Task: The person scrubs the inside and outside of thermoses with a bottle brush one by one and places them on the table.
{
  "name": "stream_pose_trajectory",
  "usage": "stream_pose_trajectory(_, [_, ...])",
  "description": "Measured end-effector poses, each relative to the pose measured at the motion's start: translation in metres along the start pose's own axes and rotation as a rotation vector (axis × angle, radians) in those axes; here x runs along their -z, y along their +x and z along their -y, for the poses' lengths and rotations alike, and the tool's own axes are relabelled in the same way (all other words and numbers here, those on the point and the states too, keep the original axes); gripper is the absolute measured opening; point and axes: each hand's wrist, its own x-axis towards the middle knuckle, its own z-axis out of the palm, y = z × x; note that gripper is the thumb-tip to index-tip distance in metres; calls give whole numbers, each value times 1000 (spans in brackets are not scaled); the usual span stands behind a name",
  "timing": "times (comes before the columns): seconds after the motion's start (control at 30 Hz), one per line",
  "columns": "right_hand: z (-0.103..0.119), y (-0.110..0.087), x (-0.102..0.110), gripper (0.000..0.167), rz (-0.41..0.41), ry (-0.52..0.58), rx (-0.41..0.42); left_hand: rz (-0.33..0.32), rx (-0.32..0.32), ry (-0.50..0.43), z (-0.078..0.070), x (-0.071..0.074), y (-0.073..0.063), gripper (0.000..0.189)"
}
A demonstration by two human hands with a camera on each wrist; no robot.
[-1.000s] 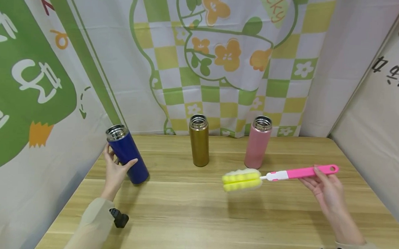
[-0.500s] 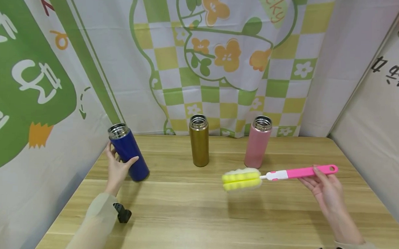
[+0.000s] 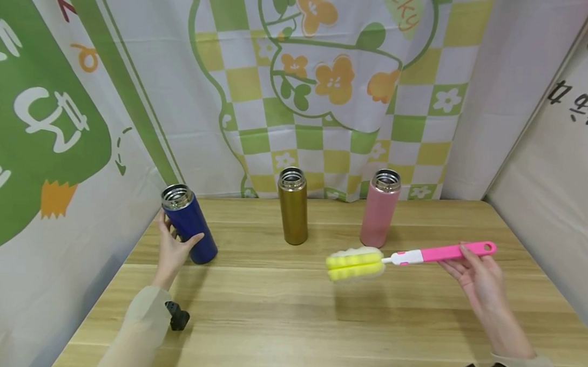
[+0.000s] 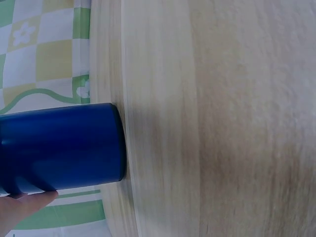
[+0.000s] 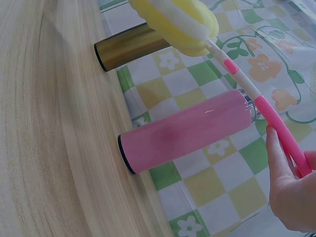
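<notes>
On the left of the table, my left hand (image 3: 172, 255) grips a blue bottle (image 3: 190, 223) that has no lid. Its base is at the tabletop in the left wrist view, where the blue bottle (image 4: 64, 148) fills the left side and a fingertip shows below it. My right hand (image 3: 485, 282) holds a bottle brush (image 3: 447, 253) by its pink handle above the table. The brush's yellow and white sponge head (image 3: 355, 264) points left. In the right wrist view, the brush handle (image 5: 279, 123) passes between thumb and fingers.
A gold bottle (image 3: 293, 210) and a pink bottle (image 3: 380, 213), both lidless, stand upright toward the back of the wooden table (image 3: 269, 323). Behind them hangs a patterned curtain (image 3: 334, 141). Cloth walls flank the table on both sides.
The blue bottle has come closer to upright, its base shifting slightly back, with my left hand on it throughout. The right hand and brush have hardly moved.
</notes>
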Motion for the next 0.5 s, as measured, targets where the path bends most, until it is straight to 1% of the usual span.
stream_pose_trajectory(0.1, [-1,2,3,9,9,-31,10,13,6,10,2,1,0,102])
stream_pose_trajectory(0.13, [-3,4,9,10,29,-12,12,16,12,16,2,1,-1,102])
stream_pose_trajectory(0.23, [-4,4,11,11,25,-39,15,21,40,39,0,2,-3,101])
stream_pose_trajectory(0.3, [-3,4,10,11,24,-22,10,13,54,58,-1,1,-4,102])
stream_pose_trajectory(0.4, [-1,1,2,9,1,-16,0,-27,39,73,-5,-1,-4,103])
stream_pose_trajectory(0.43, [0,1,1,9,-3,-7,-3,-49,24,78,-7,-2,-5,103])
stream_pose_trajectory(0.5, [0,0,0,9,-15,8,-9,-114,-18,76,-12,-5,-6,99])
